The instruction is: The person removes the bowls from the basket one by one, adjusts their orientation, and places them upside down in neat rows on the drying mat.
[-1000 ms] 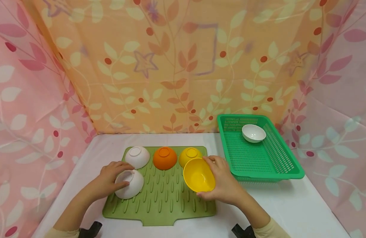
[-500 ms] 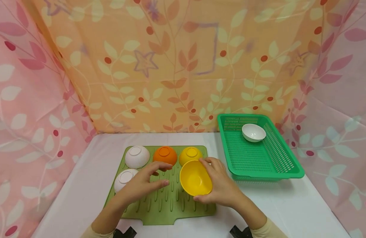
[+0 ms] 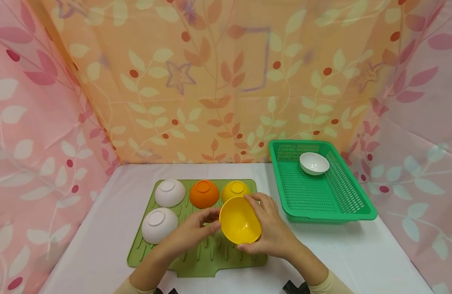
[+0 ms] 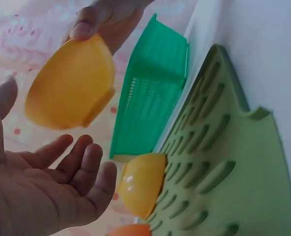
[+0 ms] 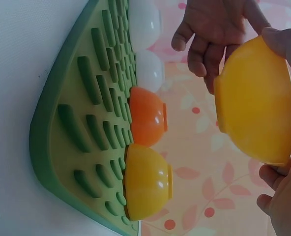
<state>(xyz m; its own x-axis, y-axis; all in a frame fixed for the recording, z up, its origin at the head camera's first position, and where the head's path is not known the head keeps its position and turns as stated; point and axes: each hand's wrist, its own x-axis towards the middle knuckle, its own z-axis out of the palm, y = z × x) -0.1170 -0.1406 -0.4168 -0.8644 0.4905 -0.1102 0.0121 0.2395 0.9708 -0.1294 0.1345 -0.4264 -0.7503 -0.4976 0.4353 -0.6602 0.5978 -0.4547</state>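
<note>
My right hand (image 3: 271,228) grips a yellow bowl (image 3: 240,220) by its rim, thumb on one side and fingers on the other. The bowl is held tilted above the green drying mat (image 3: 196,263), its inside facing the head camera. My left hand (image 4: 52,191) is open beside the bowl's left side, fingers loosely bent; in the left wrist view a small gap separates them from it. Upside down on the mat are two white bowls (image 3: 170,193), an orange bowl (image 3: 204,194) and a second yellow bowl (image 5: 148,182), partly hidden in the head view.
A green basket (image 3: 323,216) stands right of the mat on the white-covered table (image 3: 101,228). Inside it, near the back, a white bowl (image 3: 314,164) sits slightly tilted. Patterned cloth (image 3: 218,81) encloses the back and both sides.
My left hand has left the nearer white bowl and moved right, up beside the yellow bowl. My right hand has shifted slightly left with the yellow bowl.
</note>
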